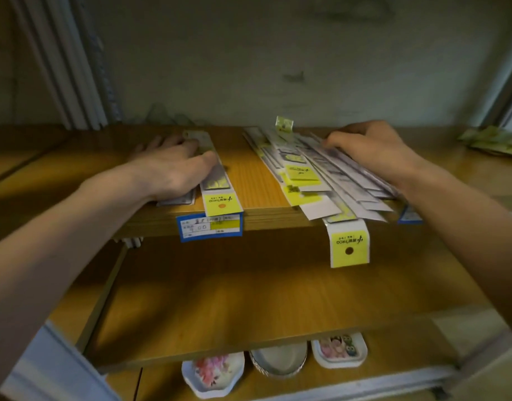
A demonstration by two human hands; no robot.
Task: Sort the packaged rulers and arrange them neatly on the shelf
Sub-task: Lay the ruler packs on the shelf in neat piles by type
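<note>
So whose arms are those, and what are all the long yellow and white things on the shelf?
There is no machine here. The arms belong to a person with a small camera on their head, so the one picture shows what they see looking forward and down at a wooden shelf.

The long things are packaged rulers with yellow card ends. The left hand lies on a small stack of packaged rulers on the left, thumb on the top one. The right hand has curled fingers on a messy pile of packaged rulers that fans out; one ruler hangs over the shelf's front edge.

A blue and yellow price label sticks to that edge. Lower down, under another shelf, sit patterned dishes.
</note>
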